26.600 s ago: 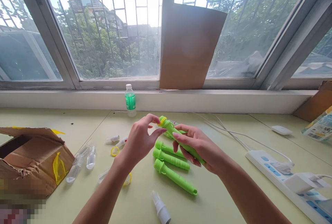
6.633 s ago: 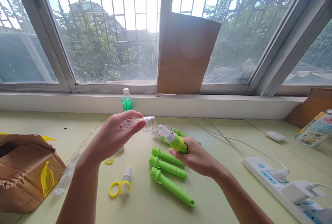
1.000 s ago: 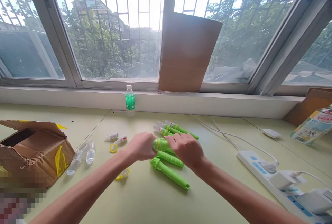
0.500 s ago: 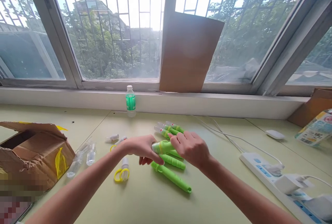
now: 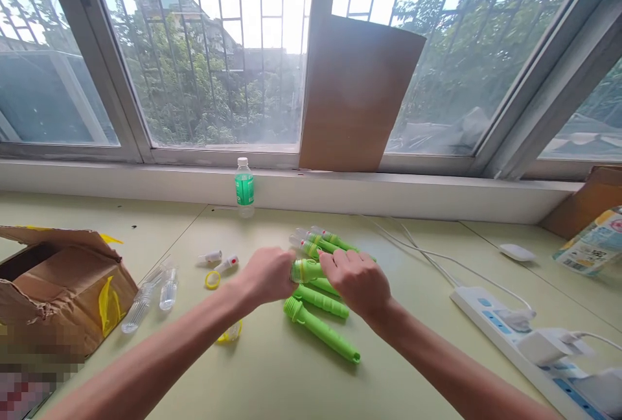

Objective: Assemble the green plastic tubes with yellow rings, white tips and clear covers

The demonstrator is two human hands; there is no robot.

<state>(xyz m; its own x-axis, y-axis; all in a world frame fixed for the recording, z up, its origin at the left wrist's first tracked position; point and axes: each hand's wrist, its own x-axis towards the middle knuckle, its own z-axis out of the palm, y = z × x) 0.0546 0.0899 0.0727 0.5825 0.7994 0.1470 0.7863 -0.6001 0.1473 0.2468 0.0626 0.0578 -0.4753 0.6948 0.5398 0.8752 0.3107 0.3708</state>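
My right hand point(image 5: 357, 280) is closed round a green plastic tube point(image 5: 307, 270) with a yellow ring at its threaded end, held just above the table. My left hand point(image 5: 266, 275) is closed against that same end; its fingertips are hidden. Under the hands lie more green tubes point(image 5: 321, 329) side by side. Behind them are finished green pieces with clear caps point(image 5: 315, 240).
Clear caps point(image 5: 146, 295), white-and-red small parts point(image 5: 218, 260) and yellow rings point(image 5: 212, 279) lie to the left. An open cardboard box point(image 5: 58, 293) sits at far left. A green-labelled bottle point(image 5: 244, 188) stands by the sill. A power strip point(image 5: 525, 339) with cables is at right.
In the last second both hands stayed on the green tube. The left hand rose off the small white-and-yellow part, then settled back against the tube's end, hiding that part again.
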